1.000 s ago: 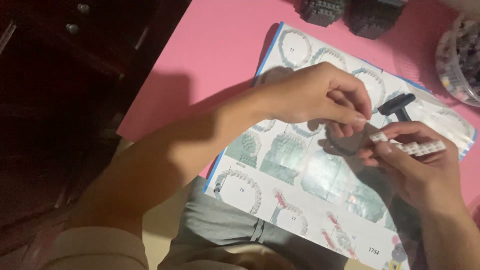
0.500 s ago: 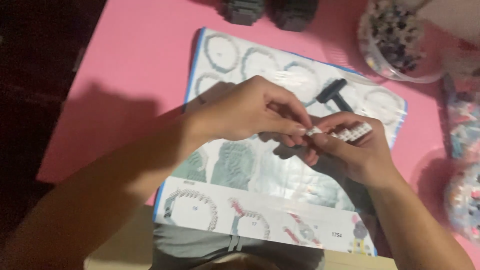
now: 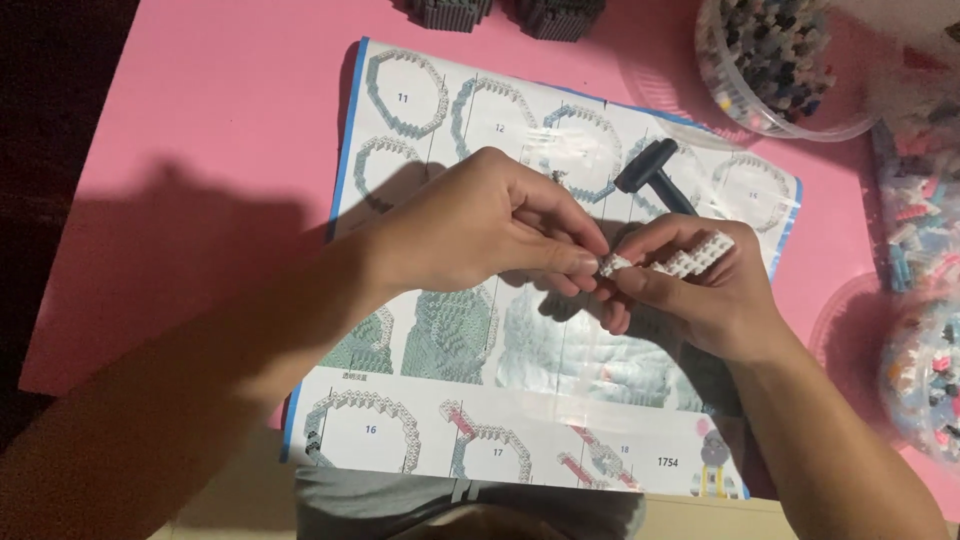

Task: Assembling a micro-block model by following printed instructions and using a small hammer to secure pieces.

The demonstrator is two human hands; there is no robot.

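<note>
head view: your right hand (image 3: 700,290) holds a short white strip of tiny building bricks (image 3: 690,260), fingers curled around it, the strip lying across your fingertips and tilted up toward the right. your left hand (image 3: 480,235) comes in from the left, thumb and forefinger pinched shut on the strip's left end; whether a separate small brick sits between those fingertips is too small to tell. both hands meet above the middle of an instruction sheet (image 3: 420,330), printed with ring-shaped build steps and edged in blue, which lies flat on a pink table (image 3: 200,130). just beyond your right fingers a dark t-shaped tool (image 3: 655,178) rests on the sheet, apart from the strip. at the top right stands a clear round tub (image 3: 780,60) of mixed small bricks, and more clear containers of coloured bricks (image 3: 925,370) sit along the right edge. two dark built blocks (image 3: 500,12) sit at the top edge, well apart from your hands.
</note>
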